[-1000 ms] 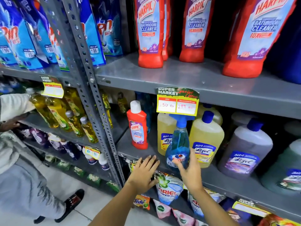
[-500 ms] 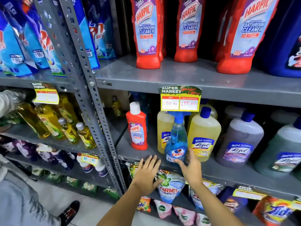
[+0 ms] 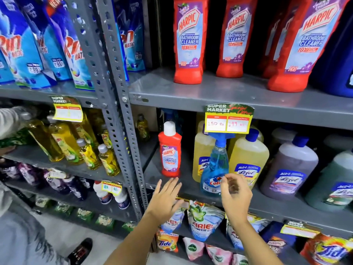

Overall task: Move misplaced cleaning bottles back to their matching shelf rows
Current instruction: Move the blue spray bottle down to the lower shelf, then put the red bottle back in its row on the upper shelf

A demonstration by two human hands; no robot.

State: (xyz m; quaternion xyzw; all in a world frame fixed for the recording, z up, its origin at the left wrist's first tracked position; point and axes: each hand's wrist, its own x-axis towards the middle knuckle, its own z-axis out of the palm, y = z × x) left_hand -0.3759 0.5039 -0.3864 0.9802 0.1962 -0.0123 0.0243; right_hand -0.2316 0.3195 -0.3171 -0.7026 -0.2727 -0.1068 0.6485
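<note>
A small red Harpic bottle (image 3: 170,150) with a white cap stands alone on the middle shelf (image 3: 191,190), left of the Lizol row. A blue Colin spray bottle (image 3: 214,167) stands in front of two yellow Lizol bottles (image 3: 248,159). My left hand (image 3: 165,199) is flat and open just below the small Harpic, fingers spread, not touching it. My right hand (image 3: 236,194) hovers beside the spray bottle's base, fingers loosely curled and blurred, holding nothing. Large red Harpic bottles (image 3: 188,41) line the shelf above.
Grey and green Lizol jugs (image 3: 290,167) fill the middle shelf to the right. A price tag (image 3: 228,119) hangs from the upper shelf edge. A perforated steel upright (image 3: 122,121) divides the bays. Another person (image 3: 21,236) stands at the left, reaching into the yellow bottles (image 3: 65,142).
My right hand has come off the Colin spray bottle, which now stands free on the shelf. My left hand has risen toward the small Harpic bottle. The view has shifted closer.
</note>
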